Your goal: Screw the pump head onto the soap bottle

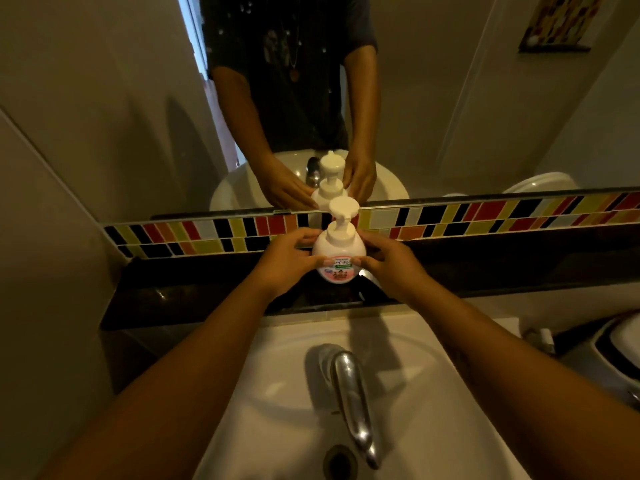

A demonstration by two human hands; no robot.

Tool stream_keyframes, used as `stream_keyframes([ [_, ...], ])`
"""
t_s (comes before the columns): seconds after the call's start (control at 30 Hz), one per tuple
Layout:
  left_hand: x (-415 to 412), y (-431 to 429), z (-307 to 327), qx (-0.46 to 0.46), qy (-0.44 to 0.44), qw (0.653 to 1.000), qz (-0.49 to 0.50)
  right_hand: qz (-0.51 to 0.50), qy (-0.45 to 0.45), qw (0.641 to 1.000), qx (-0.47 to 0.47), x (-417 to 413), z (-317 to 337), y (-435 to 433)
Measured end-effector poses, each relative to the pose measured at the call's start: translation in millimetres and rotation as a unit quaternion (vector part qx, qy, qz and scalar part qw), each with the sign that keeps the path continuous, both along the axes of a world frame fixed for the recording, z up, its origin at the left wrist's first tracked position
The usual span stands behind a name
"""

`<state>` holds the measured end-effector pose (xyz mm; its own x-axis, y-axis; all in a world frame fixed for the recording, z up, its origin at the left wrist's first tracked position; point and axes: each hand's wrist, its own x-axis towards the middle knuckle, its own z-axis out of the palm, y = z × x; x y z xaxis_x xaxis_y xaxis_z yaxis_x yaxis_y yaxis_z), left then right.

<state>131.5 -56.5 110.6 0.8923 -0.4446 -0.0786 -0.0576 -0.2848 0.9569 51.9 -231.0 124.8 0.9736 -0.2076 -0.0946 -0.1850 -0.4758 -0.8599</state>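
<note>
soap bottle (pixel 338 252) upright on dark ledge (pixel 194 292) behind sink (pixel 277 375) | left hand (pixel 287 259), right hand (pixel 388 261) cupping sides | pump head (pixel 343 211) seated | probably light, smooth, slippery plastic | best: steady belly, twist collar

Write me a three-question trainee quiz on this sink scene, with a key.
1. True or false: the pump head sits on top of the soap bottle.
2. Multiple choice: where does the bottle stand? A) in the sink basin B) on the dark ledge below the mirror C) on the faucet
3. Fill in: the left hand and right hand hold the bottle's ____, not the pump.

Key: 1 true; 2 B; 3 body
</note>
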Motion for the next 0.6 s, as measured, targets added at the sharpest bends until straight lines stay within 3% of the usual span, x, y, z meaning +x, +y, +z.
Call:
stream_keyframes([
  [0.37,12,21,-11,-0.018,-0.008,0.996,0.085,-0.003,-0.026,1.000,-0.001,35,-16,28],
  [0.5,15,21,-12,-0.037,0.009,0.996,0.076,-0.002,-0.042,0.999,-0.035,37,-17,30],
  [0.6,1,30,-18,-0.030,0.006,0.994,0.109,-0.010,-0.052,0.992,-0.118,28,-25,26],
])
